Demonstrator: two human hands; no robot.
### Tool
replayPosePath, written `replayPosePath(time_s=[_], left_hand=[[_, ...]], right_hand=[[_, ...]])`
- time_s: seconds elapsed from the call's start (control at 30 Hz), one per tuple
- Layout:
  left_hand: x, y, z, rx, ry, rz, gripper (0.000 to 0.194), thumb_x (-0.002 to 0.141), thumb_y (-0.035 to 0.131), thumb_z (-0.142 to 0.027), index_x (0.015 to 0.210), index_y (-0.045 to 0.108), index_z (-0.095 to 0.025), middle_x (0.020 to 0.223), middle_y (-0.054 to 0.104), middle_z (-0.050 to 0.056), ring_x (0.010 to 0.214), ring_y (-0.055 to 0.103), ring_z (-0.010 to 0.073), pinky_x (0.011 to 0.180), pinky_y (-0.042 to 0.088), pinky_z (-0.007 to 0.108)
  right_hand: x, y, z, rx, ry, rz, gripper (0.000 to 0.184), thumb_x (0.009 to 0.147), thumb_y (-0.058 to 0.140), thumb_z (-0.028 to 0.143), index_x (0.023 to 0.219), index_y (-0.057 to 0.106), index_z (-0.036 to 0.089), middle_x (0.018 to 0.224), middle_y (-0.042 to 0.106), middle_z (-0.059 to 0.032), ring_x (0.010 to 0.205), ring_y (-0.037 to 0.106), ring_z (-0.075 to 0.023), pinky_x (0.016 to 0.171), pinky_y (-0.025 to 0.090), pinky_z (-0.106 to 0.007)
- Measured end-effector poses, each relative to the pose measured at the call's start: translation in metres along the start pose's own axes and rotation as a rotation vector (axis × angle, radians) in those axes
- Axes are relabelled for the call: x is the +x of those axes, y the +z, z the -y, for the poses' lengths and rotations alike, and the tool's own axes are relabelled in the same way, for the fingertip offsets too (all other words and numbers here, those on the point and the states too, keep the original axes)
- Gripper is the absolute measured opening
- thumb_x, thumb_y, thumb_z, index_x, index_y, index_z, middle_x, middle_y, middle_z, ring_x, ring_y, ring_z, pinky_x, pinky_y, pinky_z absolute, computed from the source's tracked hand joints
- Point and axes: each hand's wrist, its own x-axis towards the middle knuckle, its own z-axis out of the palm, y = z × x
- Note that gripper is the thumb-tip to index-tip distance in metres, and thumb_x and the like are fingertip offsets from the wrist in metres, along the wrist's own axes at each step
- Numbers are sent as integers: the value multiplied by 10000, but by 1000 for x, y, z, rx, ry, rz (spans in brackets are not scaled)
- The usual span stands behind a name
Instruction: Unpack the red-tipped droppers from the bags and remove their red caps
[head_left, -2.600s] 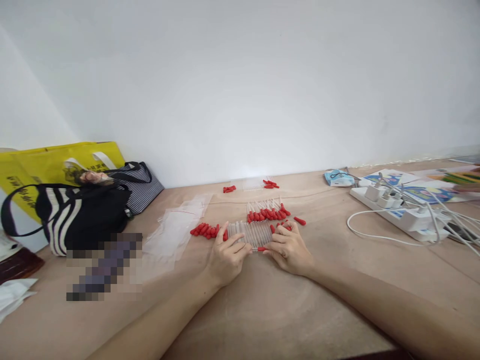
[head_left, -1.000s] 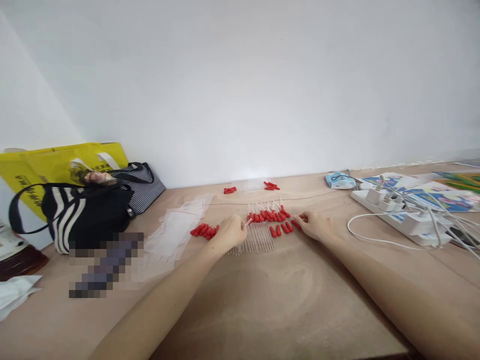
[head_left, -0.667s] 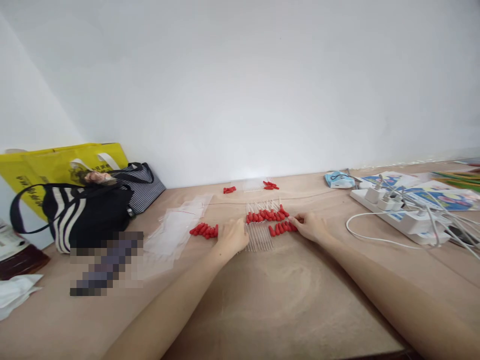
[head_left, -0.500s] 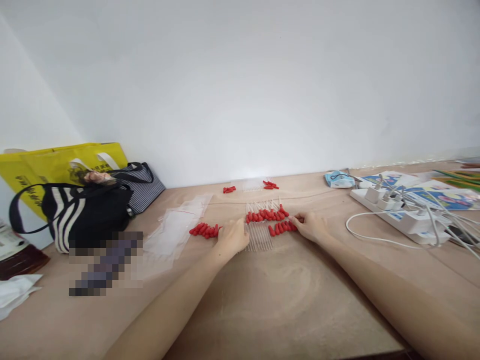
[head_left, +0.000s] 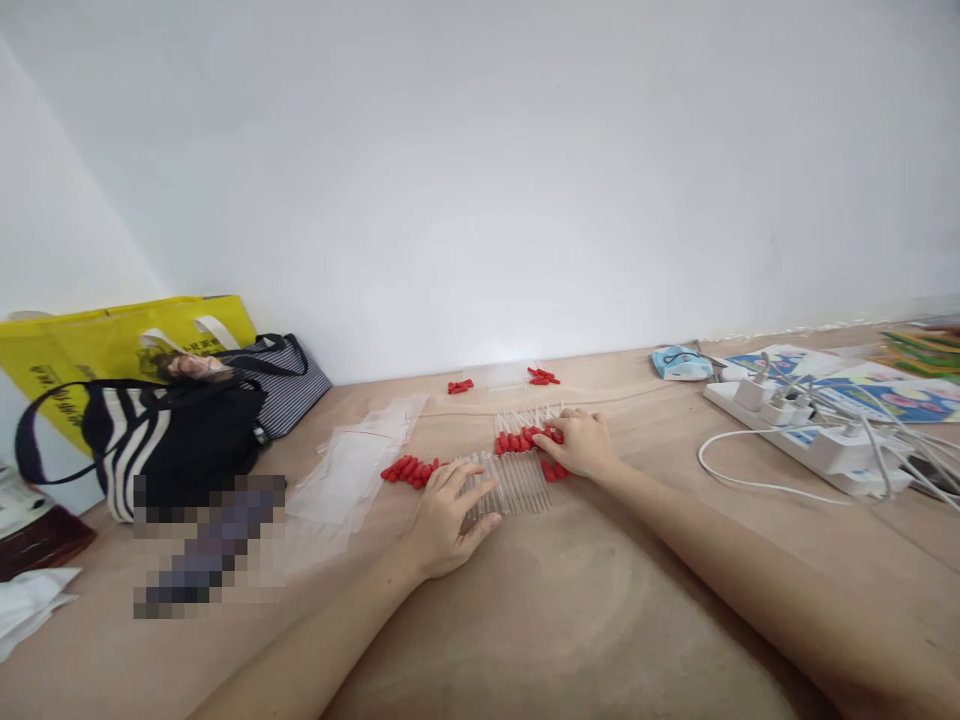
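A row of clear glass tubes lies side by side on the table. My left hand rests over the left end of the row, palm down with fingers spread, holding nothing. Behind the tubes lie droppers with red rubber bulbs, their clear stems pointing away from me. My right hand is at the right end of this row, its thumb and fingers closed around a red bulb. One pile of loose red bulbs lies left of my left hand; another group of red bulbs is partly hidden under my right hand.
Clear plastic bags lie to the left, near a black bag and a yellow bag. More red bulbs are by the wall. A white power strip with cables and a blue face mask occupy the right.
My left hand has come toward me and opened out over the tubes. My right hand has moved left and slightly away from me, from the loose bulbs to the row of droppers.
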Motion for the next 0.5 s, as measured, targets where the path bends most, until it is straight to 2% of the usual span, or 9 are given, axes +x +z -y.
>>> replayPosePath(time_s=[0.17,0.33,0.5], left_hand=[[2,2,-2,-52,-32,2,240,796,496,-297,1001,589,-215,1054,551,81,1008,477,226,878,382,420],[0,4,1,-72,-55,-44,216,792,496,-262,979,587,-207,1016,554,76,981,486,215,857,408,398],[0,8,2,-11,-53,-118,320,801,482,-253,1110,517,-177,1052,540,94,1005,476,213,884,393,393]], right_hand=[[6,11,10,-34,53,32,333,812,423,436,746,661,213,811,618,-67,841,501,-205,717,235,-329],[0,12,6,88,92,-115,245,808,449,348,768,653,217,783,625,-46,825,509,-194,708,236,-321],[-28,-1,-7,316,-76,-210,217,816,451,323,832,644,227,753,614,-32,778,511,-177,707,263,-309]])
